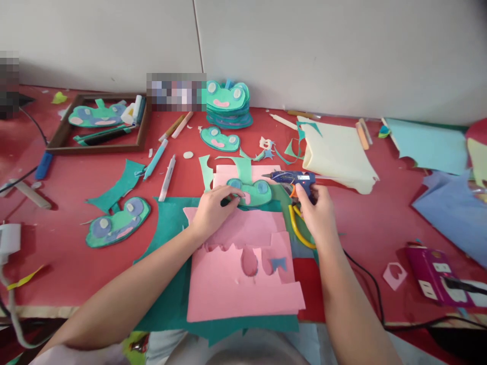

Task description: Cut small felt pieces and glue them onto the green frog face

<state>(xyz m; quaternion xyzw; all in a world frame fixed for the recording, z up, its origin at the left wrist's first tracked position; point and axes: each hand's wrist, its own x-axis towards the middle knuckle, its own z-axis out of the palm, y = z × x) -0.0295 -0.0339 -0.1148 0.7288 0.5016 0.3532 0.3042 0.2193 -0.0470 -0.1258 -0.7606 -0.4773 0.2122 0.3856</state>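
Observation:
My right hand (315,205) is wrapped around the handle of a blue hot glue gun (292,177), its nozzle pointing left. In front of the nozzle lies a green felt frog face (254,197) with blue eye circles. The fingers of my left hand (216,208) are closed at a small pink felt piece (247,196) on the face's lower part; the fingertips are partly hidden. Pink felt sheets (224,299) with cut-out holes lie below my hands, over a dark green felt sheet (167,223). Yellow-handled scissors (299,230) rest beside my right hand.
Stacked frog faces (228,101) stand by the wall. A wooden frame (57,142) with felt pieces is at the back left. Another frog face (117,223) lies left. Cream felt (338,152), blue felt (452,213) and a purple power strip (429,274) with cables are right.

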